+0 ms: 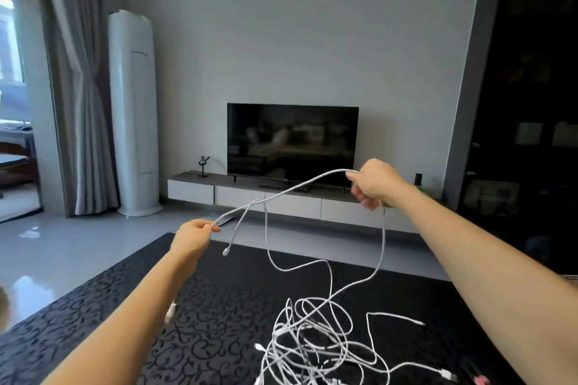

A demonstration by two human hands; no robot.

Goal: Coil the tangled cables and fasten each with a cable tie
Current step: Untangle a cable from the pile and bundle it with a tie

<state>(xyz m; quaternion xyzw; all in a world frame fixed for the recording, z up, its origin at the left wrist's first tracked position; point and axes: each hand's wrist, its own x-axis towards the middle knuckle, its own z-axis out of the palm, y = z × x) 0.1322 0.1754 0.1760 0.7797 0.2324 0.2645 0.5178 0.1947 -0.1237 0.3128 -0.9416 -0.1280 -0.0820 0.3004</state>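
Note:
A tangle of white cables (312, 341) lies on the black patterned surface (200, 322) in front of me. One white cable (291, 189) is lifted out of it and stretched in the air between both hands. My left hand (192, 239) pinches it near one end, and a short tail with a connector (225, 251) dangles just right of that hand. Higher up and to the right, my right hand (375, 183) grips the same cable; from there it drops down into the tangle. I see no cable ties.
A dark TV (292, 142) stands on a low white cabinet (281, 200) against the far wall. A tall white floor air conditioner (134, 109) and grey curtains (81, 87) stand at the left. Glossy floor tiles (62, 247) border the black surface.

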